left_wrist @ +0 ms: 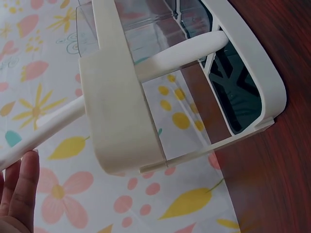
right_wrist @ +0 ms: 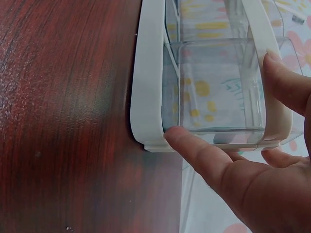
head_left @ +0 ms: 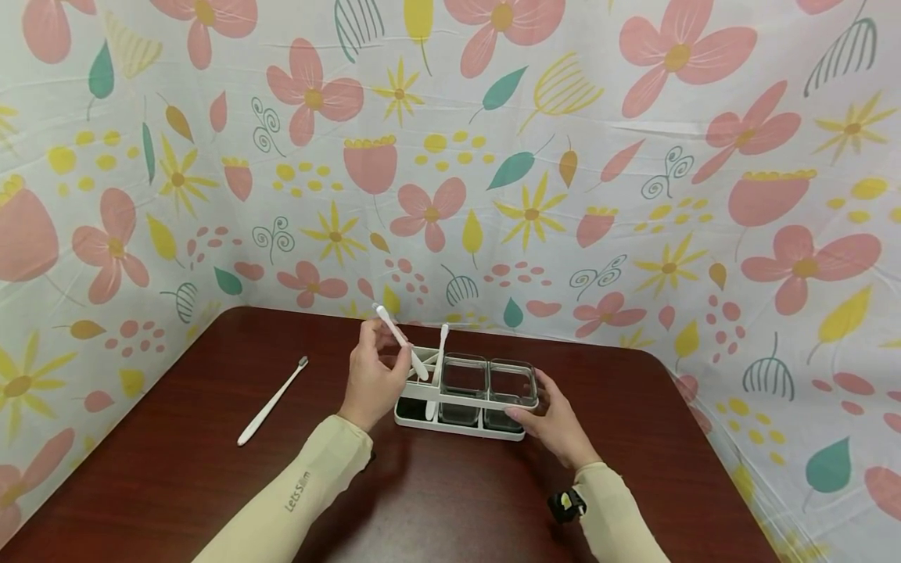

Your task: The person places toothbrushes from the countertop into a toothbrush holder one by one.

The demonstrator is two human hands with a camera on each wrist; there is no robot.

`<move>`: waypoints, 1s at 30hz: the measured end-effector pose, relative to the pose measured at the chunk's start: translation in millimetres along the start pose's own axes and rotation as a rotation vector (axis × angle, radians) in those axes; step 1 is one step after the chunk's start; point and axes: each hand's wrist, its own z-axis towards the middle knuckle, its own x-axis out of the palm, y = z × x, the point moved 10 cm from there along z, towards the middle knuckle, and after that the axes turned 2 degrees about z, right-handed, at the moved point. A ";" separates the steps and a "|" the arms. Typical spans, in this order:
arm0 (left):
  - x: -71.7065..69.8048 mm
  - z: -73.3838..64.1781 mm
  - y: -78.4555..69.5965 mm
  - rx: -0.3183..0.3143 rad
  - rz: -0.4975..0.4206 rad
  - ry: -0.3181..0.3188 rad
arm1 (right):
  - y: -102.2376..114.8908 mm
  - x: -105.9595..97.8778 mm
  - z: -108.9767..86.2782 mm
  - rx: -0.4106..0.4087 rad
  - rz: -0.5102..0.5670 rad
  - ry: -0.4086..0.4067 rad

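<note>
L hand pinches brush at rack; R hand grips rack end. Prob. slotting it (next: straighten, lower).

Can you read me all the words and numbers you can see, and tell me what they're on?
"Lets S?m", on the left sleeve: the middle of the last word is too blurred to read.
Black wrist device by the right sleeve: has a yellow mark, too small to read.
White holder and loose toothbrush: no writing I can make out.
</note>
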 end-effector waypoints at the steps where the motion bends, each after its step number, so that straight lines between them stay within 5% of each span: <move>1: 0.9 -0.1 0.1 0.006 -0.001 0.004 | -0.1 0.0 0.0 0.000 0.001 0.001; 15: 16.3 0.2 4.2 -0.022 0.048 0.117 | 1.2 1.1 -2.0 -0.002 0.021 0.004; 30: 26.0 0.4 7.7 -0.042 0.075 0.148 | -3.7 0.7 0.1 0.003 0.034 0.004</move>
